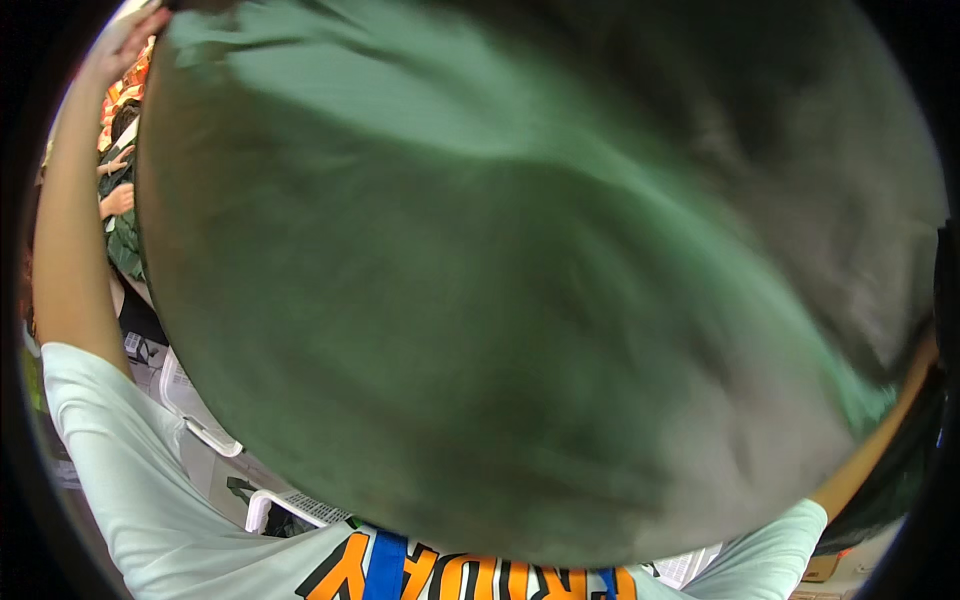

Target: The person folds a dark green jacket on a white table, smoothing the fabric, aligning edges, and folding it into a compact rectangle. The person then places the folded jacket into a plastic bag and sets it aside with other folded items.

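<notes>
A large sheet of thin dark green cloth (450,300) hangs raised and spread in front of me, filling most of the view. Light passes through its upper part, and folds run slantwise down to the right. My left hand (130,38) is lifted high at the upper left, its fingers closed on the cloth's corner. My right arm reaches up along the right side, where my right hand (928,352) is blurred against dark fabric at the rim. Its fingers do not show clearly. Whatever lies straight ahead is hidden behind the cloth.
Beyond my left arm, another person's hands (118,200) rest by green fabric (122,245). White plastic baskets (215,436) stand low on the left, one (258,508) close to my body. A cardboard box (820,570) shows at the lower right.
</notes>
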A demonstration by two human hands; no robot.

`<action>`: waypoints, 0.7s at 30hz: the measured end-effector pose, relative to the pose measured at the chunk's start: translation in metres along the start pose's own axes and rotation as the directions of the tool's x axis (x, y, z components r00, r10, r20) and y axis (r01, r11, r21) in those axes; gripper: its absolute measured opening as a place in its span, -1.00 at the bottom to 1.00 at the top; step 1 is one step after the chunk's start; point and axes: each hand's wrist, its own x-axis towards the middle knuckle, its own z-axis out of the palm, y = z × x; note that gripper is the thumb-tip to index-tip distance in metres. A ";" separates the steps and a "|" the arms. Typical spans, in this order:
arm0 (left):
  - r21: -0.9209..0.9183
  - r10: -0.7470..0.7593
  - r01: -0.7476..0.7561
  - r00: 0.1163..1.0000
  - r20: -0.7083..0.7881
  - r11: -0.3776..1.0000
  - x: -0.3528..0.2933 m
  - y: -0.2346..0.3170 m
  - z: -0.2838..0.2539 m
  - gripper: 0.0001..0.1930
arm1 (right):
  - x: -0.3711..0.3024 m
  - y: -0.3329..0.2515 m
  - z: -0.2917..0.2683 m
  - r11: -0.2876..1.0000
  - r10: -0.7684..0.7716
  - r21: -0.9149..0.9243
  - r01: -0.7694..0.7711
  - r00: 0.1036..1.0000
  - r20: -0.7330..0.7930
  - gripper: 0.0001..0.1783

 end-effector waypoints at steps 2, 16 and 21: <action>-0.037 -0.039 0.041 0.998 0.056 0.998 0.041 -0.071 0.023 -0.55 | 0.013 0.026 0.092 0.994 -0.064 -0.071 0.080 0.977 0.202 -0.53; 0.590 -0.780 0.734 0.568 -0.261 0.337 -0.325 -0.351 0.004 -0.17 | -0.537 0.065 0.087 0.906 0.422 -0.351 -0.236 0.555 0.717 -0.37; 0.030 -0.932 0.934 0.353 0.087 0.357 -0.443 -0.343 -0.029 -0.24 | -0.618 0.098 -0.004 0.411 0.869 -0.388 -0.825 0.225 0.441 -0.08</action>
